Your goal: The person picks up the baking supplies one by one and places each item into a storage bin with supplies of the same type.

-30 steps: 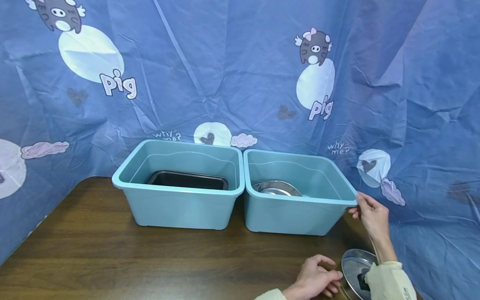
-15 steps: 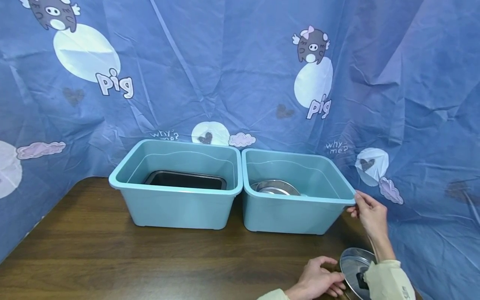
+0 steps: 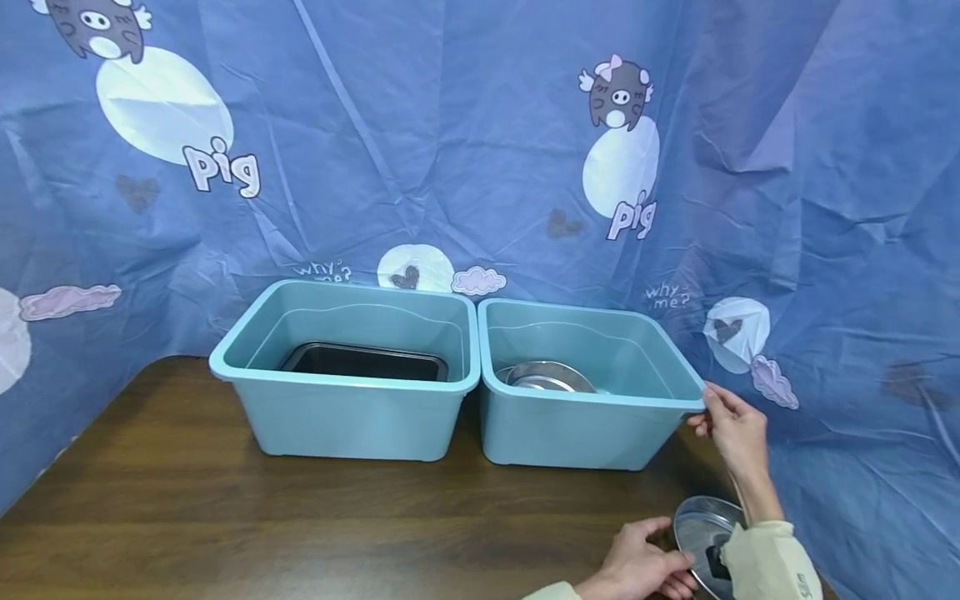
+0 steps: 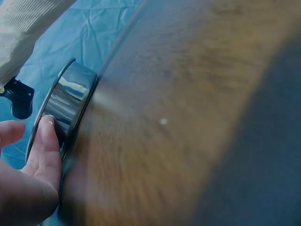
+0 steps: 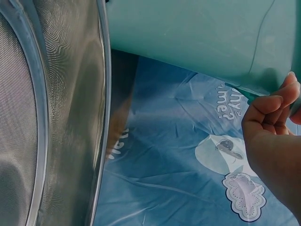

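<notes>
Smooth, faintly glossy teal plastic is seen in both tubs [image 3: 558, 429]. Shiny polished metal is shown by the lid [image 3: 697, 529] at 5 o'clock. The counter [image 3: 225, 517] is dark grained wood; the backdrop [image 3: 450, 150] is creased matt cloth.

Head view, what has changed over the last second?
Hardly anything: only the view shifts slightly. The right hand still grips the rim of the right light-blue plastic tub, and the left hand still touches the round metal lid on the brown wooden table.
</notes>
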The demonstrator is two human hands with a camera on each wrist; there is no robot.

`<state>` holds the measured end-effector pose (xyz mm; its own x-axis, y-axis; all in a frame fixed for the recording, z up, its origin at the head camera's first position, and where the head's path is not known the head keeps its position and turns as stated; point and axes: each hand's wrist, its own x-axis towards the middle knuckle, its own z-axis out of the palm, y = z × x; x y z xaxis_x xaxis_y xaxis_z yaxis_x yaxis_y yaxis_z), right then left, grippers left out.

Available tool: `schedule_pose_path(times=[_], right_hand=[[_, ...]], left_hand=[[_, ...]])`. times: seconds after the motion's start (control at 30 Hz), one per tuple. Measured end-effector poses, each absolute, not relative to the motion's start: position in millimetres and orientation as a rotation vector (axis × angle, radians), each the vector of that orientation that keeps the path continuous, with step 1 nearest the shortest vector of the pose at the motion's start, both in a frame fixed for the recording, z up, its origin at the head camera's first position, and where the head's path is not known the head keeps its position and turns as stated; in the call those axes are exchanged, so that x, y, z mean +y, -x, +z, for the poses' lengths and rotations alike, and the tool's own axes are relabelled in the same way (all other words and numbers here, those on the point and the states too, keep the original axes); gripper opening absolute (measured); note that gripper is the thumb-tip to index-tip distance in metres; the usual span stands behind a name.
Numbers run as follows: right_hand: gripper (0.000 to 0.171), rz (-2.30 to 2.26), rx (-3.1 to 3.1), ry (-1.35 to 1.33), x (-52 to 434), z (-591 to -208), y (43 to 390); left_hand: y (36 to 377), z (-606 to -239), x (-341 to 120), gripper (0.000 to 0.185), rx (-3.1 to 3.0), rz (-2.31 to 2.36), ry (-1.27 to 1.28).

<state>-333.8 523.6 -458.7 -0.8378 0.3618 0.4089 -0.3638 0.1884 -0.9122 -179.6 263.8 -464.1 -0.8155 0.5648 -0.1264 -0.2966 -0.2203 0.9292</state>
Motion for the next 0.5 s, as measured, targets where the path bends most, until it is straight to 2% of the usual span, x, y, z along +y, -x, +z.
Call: schedule_pose_path(times=[0.13,0.3,0.4,0.5], right_hand=[[0.031,1.787,-1.875,-0.064,481.4,-421.5,301.5],[0.040,1.700,-1.944,0.065,435.7,-377.4,269.0],[0.044,1.686,-1.970,0.144,430.7,-371.4,265.9],[0.037,1.748,-1.923,0.055,452.1,-390.3,279.2]], left_hand=[[180.7,-464.8,266.3,0.047,1.507,2.069,-0.303],[180.1,-465.0,269.2,0.047,1.528,2.056,-0.290],[179.8,-464.9,270.5,0.047,1.533,2.060,-0.292],[179.7,-465.2,271.4,0.047,1.530,2.075,-0.296]])
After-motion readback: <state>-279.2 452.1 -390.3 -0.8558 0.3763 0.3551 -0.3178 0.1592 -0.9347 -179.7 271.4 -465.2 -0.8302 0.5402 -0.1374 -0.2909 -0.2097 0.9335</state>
